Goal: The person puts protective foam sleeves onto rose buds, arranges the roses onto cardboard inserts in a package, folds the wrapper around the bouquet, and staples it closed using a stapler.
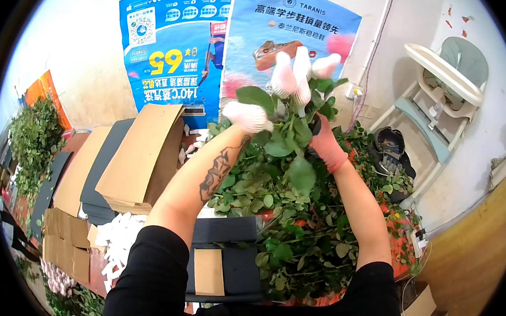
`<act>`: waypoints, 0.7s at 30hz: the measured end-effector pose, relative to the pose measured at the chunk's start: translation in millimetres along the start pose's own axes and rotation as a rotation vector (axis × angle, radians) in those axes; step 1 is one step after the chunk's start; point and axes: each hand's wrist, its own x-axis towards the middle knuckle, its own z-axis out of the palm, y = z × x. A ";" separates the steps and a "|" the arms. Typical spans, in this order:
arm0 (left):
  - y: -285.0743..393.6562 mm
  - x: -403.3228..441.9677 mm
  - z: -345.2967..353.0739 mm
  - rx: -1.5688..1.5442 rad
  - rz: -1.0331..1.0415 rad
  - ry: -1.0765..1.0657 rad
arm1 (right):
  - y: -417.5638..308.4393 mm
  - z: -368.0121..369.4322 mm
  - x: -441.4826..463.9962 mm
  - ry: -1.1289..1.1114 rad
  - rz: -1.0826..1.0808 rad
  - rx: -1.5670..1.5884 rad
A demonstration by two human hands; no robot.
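Several rose stems stand upright in front of me, their pale pink buds [302, 78] wrapped in white netting. My right hand [328, 145], in a pink-red glove with dark fingers, is closed around the stems just under the leaves. From the left, my forearm [205, 172] reaches into the same bunch. A netted bud [248, 117] and leaves [275, 145] cover my left hand, so its fingers do not show. Below both arms lies a thick heap of leafy rose stems [308, 235] on the red table.
Left of the heap are stacked brown cardboard sheets [141, 155], black corrugated sheets [102, 177] and a pile of white strips [120, 239]. A black board [225, 234] carries a small cardboard piece [208, 272]. A high chair [442, 102] and dark bag [391, 151] stand at right.
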 end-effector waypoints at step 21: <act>-8.1 32.6 1.8 -0.084 0.208 0.203 | -13.3 -22.2 -16.2 -0.149 0.152 0.354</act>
